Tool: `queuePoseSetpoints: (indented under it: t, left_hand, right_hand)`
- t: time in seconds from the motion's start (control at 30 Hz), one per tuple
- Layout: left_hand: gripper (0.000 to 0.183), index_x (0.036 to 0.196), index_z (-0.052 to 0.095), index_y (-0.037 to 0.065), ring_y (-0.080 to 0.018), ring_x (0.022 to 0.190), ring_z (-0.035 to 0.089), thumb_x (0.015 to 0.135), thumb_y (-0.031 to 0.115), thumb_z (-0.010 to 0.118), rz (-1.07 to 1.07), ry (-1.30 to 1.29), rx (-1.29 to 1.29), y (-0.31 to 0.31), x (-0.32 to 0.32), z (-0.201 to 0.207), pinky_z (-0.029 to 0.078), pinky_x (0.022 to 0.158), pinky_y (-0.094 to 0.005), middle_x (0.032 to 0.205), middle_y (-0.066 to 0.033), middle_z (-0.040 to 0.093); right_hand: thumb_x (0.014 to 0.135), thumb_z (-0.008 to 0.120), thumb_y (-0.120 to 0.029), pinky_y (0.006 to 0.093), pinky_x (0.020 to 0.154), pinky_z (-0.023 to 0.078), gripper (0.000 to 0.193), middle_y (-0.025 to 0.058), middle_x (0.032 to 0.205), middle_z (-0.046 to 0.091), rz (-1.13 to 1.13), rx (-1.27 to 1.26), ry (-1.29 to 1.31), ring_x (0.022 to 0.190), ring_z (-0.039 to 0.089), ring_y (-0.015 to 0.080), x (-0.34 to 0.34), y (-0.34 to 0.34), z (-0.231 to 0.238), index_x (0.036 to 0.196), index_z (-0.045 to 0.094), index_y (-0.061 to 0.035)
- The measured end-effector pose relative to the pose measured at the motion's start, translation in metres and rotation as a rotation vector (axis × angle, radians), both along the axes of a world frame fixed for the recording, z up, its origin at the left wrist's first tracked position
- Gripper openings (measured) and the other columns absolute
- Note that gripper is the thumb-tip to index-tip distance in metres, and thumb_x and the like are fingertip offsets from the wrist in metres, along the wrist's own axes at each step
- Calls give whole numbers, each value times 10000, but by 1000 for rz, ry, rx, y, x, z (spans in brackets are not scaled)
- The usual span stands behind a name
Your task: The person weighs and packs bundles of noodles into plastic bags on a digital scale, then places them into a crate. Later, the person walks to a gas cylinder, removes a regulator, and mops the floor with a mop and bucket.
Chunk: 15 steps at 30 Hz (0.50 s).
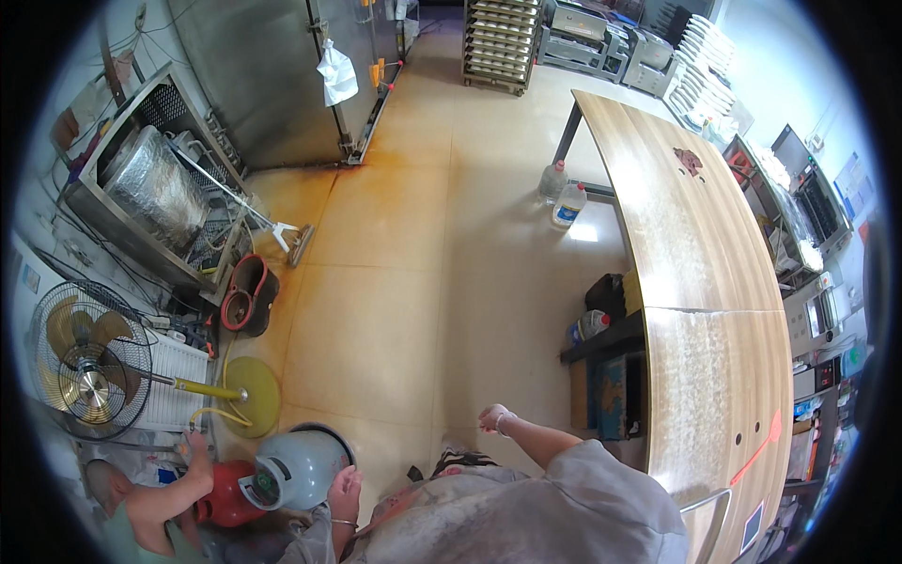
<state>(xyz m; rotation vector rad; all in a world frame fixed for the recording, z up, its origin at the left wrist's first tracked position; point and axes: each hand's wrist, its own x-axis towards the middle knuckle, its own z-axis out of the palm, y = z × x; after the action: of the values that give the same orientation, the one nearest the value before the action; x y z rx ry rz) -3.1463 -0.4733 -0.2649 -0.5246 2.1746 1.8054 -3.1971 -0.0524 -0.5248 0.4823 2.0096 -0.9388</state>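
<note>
My left hand hangs beside a grey gas cylinder with a collar handle on top. Its fingers are loosely bent and apart, and nothing shows in them; I cannot tell whether it touches the cylinder. My right hand, with a band at the wrist, is held out over the floor, empty, its fingers slightly curled. At the lower left, another person's hand is raised at the end of a yellow hose. Next to that person stands a red gas cylinder, partly covered by the person's arm.
A standing fan on a round yellow base stands at left. Beyond it are a mop bucket, a mop and a metal rack. A long wooden table runs along the right, with bottles by its leg.
</note>
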Motion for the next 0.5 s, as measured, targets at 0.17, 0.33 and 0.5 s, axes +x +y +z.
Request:
queuePoseSetpoints:
  t: [0.17, 0.33, 0.5]
  left_hand:
    - [371, 1140, 566, -35, -135, 854, 608, 844, 174, 645, 20, -68, -59, -14, 10, -16, 482, 766, -248, 952, -95, 652]
    - [315, 1120, 571, -8, -133, 827, 630, 851, 143, 631, 98, -258, 30, -46, 49, -63, 481, 661, -217, 945, -114, 657]
    - [298, 1050, 592, -16, -196, 732, 651, 799, 132, 658, 214, -534, 275, -90, 104, -129, 481, 583, -253, 876, -133, 673]
  right_hand:
    - [713, 662, -205, 337, 597, 523, 171, 36, 794, 692, -134, -77, -69, 694, 654, 200, -17, -10, 35, 864, 714, -145]
    - [698, 654, 40, 284, 440, 506, 301, 106, 689, 654, -140, -64, -40, 518, 619, 166, -12, 12, 43, 998, 647, 28]
    - [712, 634, 94, 305, 437, 524, 299, 145, 712, 658, -103, -17, -75, 511, 622, 195, 0, 32, 6, 1005, 627, 37]
